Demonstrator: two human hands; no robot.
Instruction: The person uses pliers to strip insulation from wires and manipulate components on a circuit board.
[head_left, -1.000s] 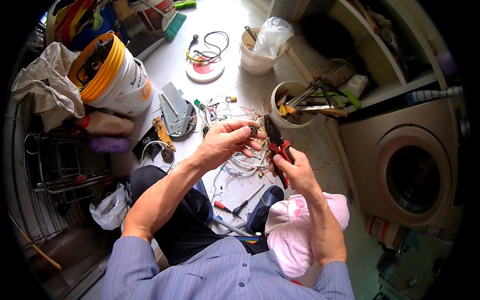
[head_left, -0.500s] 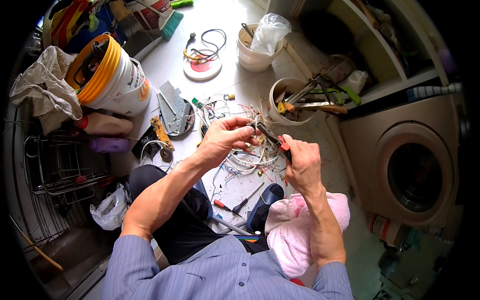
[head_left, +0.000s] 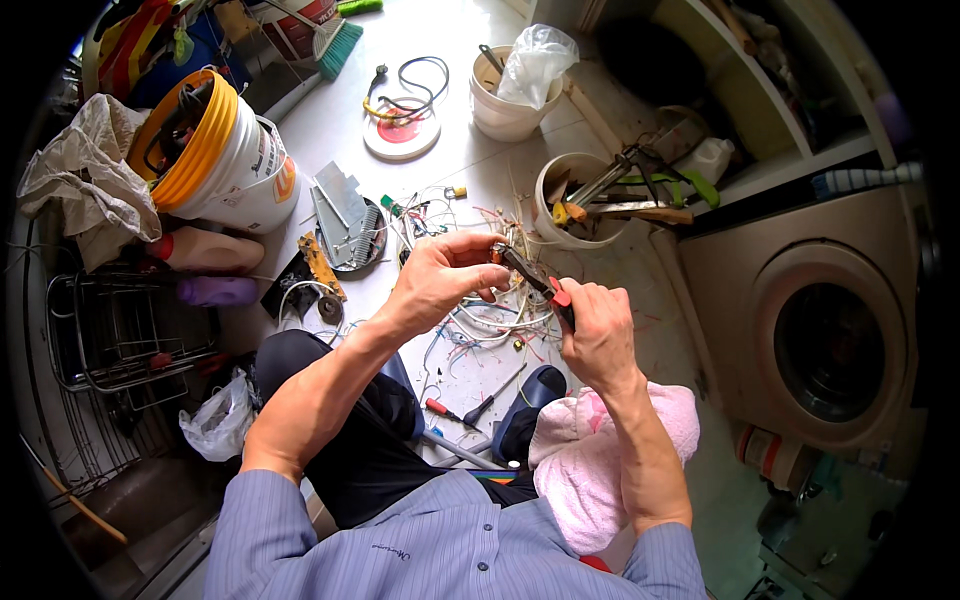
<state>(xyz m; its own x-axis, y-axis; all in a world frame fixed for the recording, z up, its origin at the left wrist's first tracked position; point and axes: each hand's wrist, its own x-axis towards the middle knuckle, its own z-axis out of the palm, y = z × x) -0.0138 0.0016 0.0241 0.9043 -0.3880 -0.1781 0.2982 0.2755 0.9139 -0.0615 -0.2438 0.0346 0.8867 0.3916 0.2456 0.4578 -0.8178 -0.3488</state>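
My right hand (head_left: 600, 335) is wrapped round the red-and-black handles of a pair of pliers (head_left: 530, 270), whose dark jaws point up and left. At the jaws, my left hand (head_left: 445, 278) pinches a small part (head_left: 497, 254) with a coppery glint between thumb and fingers. The part is too small to name, and the jaws touch or nearly touch it. Below both hands, a tangle of white and coloured wires (head_left: 510, 318) lies on the floor with cut scraps around it.
Screwdrivers (head_left: 495, 395) lie near my slippered foot. A pink towel (head_left: 610, 460) covers my right thigh. A tool bucket (head_left: 575, 220) stands at the right, before a washing machine (head_left: 730, 290). At left are a yellow-rimmed bucket (head_left: 240, 175) and metal plates (head_left: 345, 215).
Both hands have shifted slightly left with the pliers. The pliers' jaws have moved up and left against the small part, and the left fingers have changed position a little.
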